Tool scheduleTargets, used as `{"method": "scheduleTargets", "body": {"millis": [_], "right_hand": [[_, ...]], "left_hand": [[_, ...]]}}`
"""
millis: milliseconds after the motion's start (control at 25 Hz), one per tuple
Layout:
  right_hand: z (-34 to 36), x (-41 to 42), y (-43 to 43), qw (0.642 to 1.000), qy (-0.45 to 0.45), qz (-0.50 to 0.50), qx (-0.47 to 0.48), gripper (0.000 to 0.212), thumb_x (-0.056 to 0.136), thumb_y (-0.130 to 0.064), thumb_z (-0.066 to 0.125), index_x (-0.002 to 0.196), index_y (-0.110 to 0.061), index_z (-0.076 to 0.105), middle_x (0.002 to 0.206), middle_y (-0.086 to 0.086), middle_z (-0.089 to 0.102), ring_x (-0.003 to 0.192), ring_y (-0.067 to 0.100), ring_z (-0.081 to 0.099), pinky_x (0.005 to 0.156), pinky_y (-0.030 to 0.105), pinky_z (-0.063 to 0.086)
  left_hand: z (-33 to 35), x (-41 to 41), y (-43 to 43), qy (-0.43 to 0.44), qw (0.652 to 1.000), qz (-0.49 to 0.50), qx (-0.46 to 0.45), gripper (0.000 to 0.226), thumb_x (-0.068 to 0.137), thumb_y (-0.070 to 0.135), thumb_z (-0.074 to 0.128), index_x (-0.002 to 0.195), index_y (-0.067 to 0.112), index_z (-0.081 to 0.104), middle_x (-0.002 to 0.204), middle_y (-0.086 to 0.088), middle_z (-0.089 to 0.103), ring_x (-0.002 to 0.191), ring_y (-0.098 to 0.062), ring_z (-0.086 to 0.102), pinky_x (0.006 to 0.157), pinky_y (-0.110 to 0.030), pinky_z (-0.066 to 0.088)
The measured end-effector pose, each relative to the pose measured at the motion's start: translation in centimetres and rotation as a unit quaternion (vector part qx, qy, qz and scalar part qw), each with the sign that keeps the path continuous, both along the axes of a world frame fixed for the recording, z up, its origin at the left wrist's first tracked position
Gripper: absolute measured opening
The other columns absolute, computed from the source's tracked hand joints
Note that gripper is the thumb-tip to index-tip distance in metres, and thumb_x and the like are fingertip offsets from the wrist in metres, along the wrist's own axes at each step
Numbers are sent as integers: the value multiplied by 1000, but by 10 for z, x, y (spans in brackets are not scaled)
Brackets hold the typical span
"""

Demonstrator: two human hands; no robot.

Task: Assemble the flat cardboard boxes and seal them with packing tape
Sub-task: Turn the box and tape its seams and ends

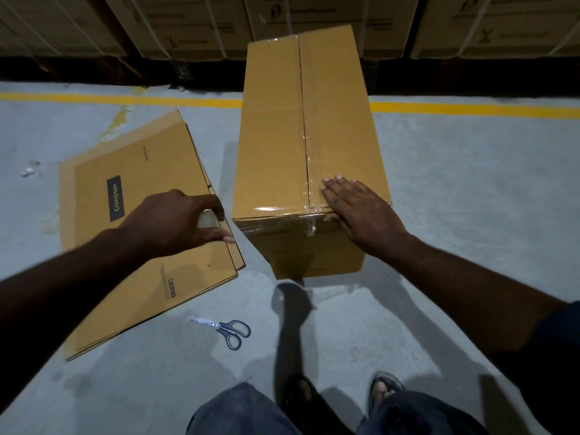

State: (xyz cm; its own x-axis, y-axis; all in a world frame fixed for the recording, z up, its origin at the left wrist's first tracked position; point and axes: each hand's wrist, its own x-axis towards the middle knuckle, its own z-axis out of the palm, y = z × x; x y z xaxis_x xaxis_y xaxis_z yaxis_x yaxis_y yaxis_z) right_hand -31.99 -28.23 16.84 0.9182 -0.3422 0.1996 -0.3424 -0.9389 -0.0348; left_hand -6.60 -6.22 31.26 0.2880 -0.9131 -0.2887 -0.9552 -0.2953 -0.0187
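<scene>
We note the built box (pixel 276 146) standing on the grey floor (pixel 470 199), long side running away from us; clear tape (pixel 306 164) runs along its top seam and wraps over the near edge, wrinkled at the corner. The right hand (pixel 361 211) lies flat on the near end of the box top, fingers straight on the tape, thumb over the edge; it grips nothing. The left hand (pixel 175 221) hovers just left of the box, fingers curled round a pale roll of tape (pixel 207 219). Left of the box lies a stack of flat cardboard boxes (pixel 141 171); a dark label (pixel 114 198) on the top sheet reads "Crompton"; the small print lower down is too fine to read. Scissors (pixel 226 331) with grey-blue handles lie on the floor nearer us than the box, blades closed. Behind the box a yellow line (pixel 125 100) crosses the floor; past it stand strapped cartons (pixel 188 26), their printing blurred.
</scene>
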Motion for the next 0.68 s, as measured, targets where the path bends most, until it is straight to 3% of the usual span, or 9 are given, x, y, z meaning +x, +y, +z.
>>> {"method": "scheduleTargets", "body": {"millis": [120,280,480,680], "right_hand": [[2,1,2,1000,2,-2,14,59,104,-41,34,154,-10,35,159,11,36,147,29,34,120,43,26],[9,-2,5,998,-8,-8,63,74,100,-63,29,155,-14,35,162,6,33,150,23,27,123,43,22],[9,4,11,998,-6,-41,42,63,104,-49,20,155,-16,34,160,8,36,148,25,32,121,45,25],[11,3,8,999,33,-29,22,63,104,-49,19,154,-14,36,158,13,37,146,32,36,118,49,30]], "left_hand": [[-14,14,-3,26,1000,17,2,91,57,101,27,115,39,59,88,6,70,71,-8,61,59,-24,49],[-30,25,-11,59,998,14,5,87,63,96,40,123,34,57,95,1,72,74,-11,62,63,-28,52],[-44,28,-14,52,999,8,-12,83,70,78,55,139,36,37,110,-12,72,74,-18,63,63,-29,53],[-55,34,-18,53,998,-13,-21,85,66,85,45,141,46,30,91,-10,74,60,-11,58,56,-31,53]]}}
